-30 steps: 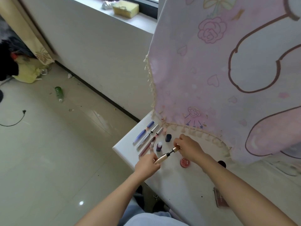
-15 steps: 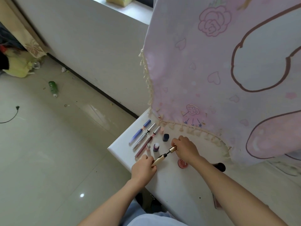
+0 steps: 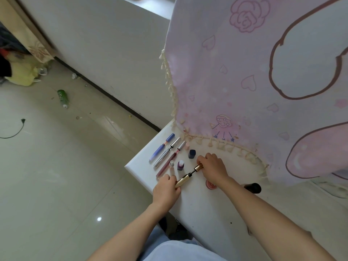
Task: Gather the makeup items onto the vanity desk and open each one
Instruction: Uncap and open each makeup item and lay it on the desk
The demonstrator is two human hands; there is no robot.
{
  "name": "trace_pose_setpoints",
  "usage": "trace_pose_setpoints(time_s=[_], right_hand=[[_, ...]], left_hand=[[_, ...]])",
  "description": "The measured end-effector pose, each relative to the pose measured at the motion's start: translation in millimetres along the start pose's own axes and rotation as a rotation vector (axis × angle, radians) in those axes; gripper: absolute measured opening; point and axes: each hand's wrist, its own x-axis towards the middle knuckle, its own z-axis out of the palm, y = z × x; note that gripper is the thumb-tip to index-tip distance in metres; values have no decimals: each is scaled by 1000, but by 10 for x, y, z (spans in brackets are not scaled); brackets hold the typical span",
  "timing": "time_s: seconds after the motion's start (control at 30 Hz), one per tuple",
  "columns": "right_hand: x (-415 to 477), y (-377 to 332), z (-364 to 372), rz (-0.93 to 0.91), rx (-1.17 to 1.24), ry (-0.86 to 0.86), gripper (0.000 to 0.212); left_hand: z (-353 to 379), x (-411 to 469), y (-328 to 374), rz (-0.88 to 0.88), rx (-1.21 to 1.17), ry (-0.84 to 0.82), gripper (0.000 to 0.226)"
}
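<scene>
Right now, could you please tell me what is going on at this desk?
A person is opening a gold makeup tube at the white desk. The left hand grips the tube's body, the right hand pinches its cap, and a dark wand shows between them. Three slim tubes lie pulled open in a row near the desk's corner, beside two small bottles.

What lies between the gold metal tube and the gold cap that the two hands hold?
A thin black applicator wand runs between them; the head view shows it.
</scene>
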Motion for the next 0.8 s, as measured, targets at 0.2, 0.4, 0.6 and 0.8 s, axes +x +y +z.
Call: trace_pose_setpoints(time_s=[0.2, 0.4, 0.6, 0.8], right_hand=[[7, -12, 50, 26, 37, 24, 32], [-147, 57, -38, 117, 227, 95, 40], [-474, 59, -14, 302, 522, 230, 35], [-689, -30, 166, 300, 272, -5, 45]], left_hand=[[31, -27, 9, -1, -2, 45, 25], [42, -57, -29, 6, 25, 66, 28], [22, -122, -120, 94, 35, 181, 28], [23, -220, -87, 187, -18, 208, 22]])
